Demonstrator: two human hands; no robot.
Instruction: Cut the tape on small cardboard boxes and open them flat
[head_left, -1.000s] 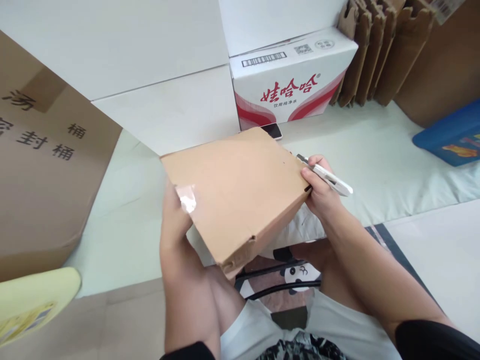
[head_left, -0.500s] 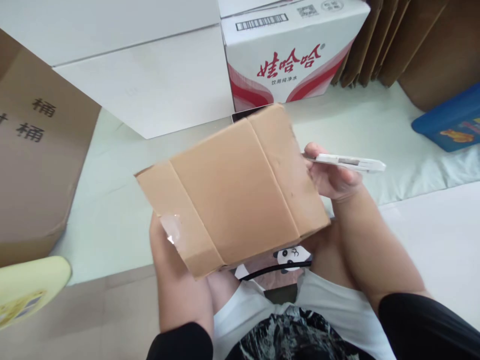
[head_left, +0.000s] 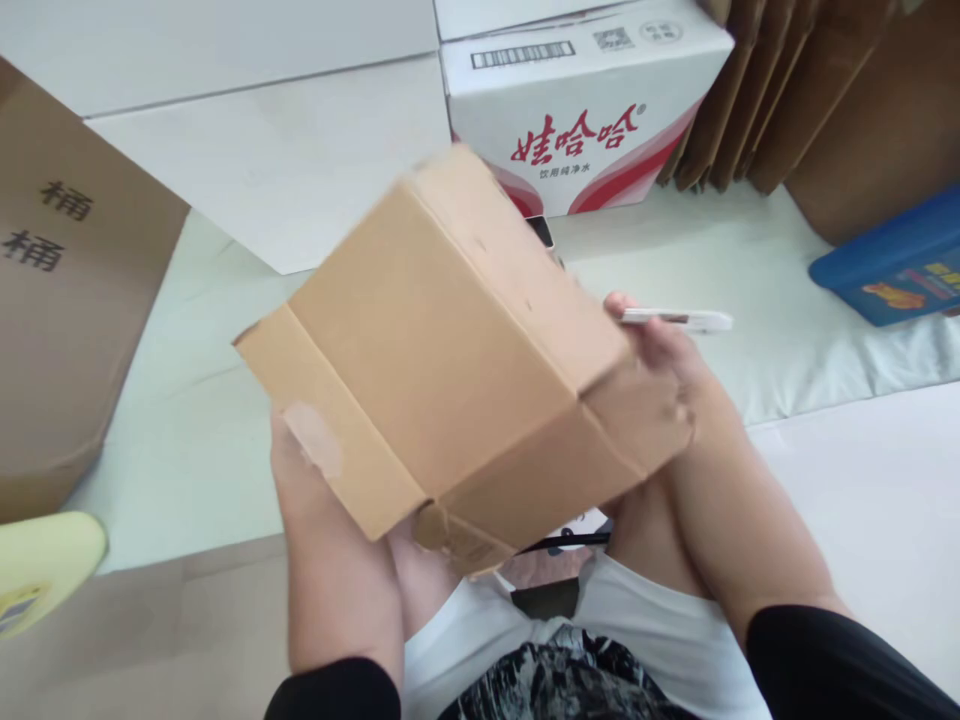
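A brown cardboard box [head_left: 435,320] is held tilted above my lap, its flaps folded out and a piece of clear tape [head_left: 316,440] on the left flap. My left hand [head_left: 283,450] is at the box's left side, holding it from behind; its fingers are hidden by the flap. My right hand [head_left: 664,345] is closed round a slim white utility knife [head_left: 694,320], which points to the right. That hand is against the box's right side, partly behind a crumpled flap [head_left: 645,410]. Whether a blade is out, I cannot tell.
White cartons [head_left: 285,160] and a white-and-red water carton [head_left: 577,130] stand behind on the pale green cloth [head_left: 195,400]. A large brown carton [head_left: 67,330] is at left, near a yellow object [head_left: 52,560]. At right are folded cardboard [head_left: 750,90] and a blue container [head_left: 892,270].
The box has turned and tipped, so its right side and front flaps now show. It has shifted up and left, and my right hand with the knife has moved slightly left.
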